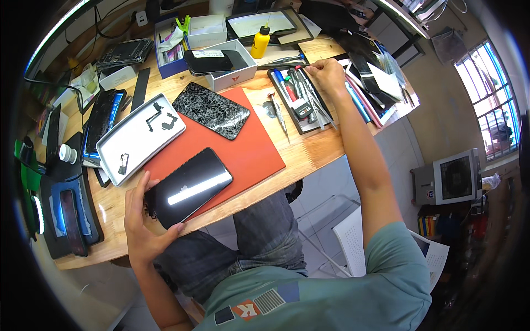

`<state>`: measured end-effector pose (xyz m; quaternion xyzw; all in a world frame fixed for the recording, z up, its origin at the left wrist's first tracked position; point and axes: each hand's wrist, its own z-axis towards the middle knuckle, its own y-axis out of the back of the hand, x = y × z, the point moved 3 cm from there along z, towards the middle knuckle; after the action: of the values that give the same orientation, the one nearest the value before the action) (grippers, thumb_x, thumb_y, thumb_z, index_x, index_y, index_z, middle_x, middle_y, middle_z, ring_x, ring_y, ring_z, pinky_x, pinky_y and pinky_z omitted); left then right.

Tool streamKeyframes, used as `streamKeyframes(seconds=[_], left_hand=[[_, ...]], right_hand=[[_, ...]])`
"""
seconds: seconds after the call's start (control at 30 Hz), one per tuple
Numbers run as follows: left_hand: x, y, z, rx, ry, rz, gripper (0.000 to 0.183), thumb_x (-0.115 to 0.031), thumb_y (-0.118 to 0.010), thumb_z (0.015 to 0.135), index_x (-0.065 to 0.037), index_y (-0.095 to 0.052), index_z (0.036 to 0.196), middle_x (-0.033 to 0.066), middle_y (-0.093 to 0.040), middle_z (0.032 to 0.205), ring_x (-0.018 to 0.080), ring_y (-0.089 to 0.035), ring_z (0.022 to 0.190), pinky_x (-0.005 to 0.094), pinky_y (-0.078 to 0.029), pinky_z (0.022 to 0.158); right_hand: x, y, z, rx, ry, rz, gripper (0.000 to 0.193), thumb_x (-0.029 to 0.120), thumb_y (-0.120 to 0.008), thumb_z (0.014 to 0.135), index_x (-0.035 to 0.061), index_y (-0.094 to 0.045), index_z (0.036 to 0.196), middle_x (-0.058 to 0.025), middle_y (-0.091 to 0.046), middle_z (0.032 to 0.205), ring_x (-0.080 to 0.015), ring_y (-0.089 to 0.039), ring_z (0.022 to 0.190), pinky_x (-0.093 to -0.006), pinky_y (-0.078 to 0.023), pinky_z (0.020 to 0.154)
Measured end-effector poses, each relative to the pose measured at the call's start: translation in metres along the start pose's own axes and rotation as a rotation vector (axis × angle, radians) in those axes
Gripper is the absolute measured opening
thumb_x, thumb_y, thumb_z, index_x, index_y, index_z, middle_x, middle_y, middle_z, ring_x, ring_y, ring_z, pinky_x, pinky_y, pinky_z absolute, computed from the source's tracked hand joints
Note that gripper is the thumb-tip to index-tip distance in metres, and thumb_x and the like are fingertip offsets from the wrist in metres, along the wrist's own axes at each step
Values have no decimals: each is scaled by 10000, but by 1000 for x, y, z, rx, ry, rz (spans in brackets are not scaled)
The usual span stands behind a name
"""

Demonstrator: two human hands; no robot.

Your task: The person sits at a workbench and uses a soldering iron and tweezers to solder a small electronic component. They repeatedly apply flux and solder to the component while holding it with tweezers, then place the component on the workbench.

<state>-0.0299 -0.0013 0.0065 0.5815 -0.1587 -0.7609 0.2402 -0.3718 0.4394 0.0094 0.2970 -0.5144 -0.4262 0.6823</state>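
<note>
A black phone with a shiny, reflective face lies at a slant over the near edge of an orange-red mat. My left hand spans its near-left end, thumb at one corner and fingers along the other side. At the far side, my right hand is over the right edge of a tool tray, its fingers bent together; what they pinch, if anything, is hidden. Screwdrivers, tweezers and pens crowd that tray. A cracked, dark phone panel rests on the mat's far part.
Left of the mat is a white tray with small dark parts. A screwdriver lies between mat and tool tray. Behind stand a yellow bottle and an open white box with a phone across it. Phones and panels are piled at both sides.
</note>
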Motion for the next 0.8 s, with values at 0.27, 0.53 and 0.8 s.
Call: streamKeyframes(seconds=[0.27, 0.53, 0.8], left_hand=[[-2, 0, 1, -5, 5, -16, 1049, -233, -910, 634, 2, -460, 1552, 184, -618, 1276, 319, -605, 1214, 425, -468, 1080], [-3, -1, 3, -4, 10, -21, 1048, -213, -910, 625, 0, -463, 1549, 183, -619, 1283, 322, -612, 1209, 425, -470, 1081], [0, 0, -1, 39, 12, 2, 1103, -270, -933, 651, 30, -411, 1575, 151, -560, 1334, 281, -563, 1276, 407, -433, 1129]], right_hand=[[1, -12, 9, -55, 89, -129, 249, 258, -732, 853, 13, -766, 826, -255, -748, 880, -411, -742, 885, -476, -577, 843], [-9, 34, -17, 31, -181, 502, 245, 217, -728, 887, -15, -727, 807, -92, -697, 711, -123, -649, 612, -271, -488, 550], [-33, 100, -194, -41, -219, 1342, 204, 163, -616, 953, 78, -536, 787, 17, -449, 648, -58, -379, 459, -222, -316, 438]])
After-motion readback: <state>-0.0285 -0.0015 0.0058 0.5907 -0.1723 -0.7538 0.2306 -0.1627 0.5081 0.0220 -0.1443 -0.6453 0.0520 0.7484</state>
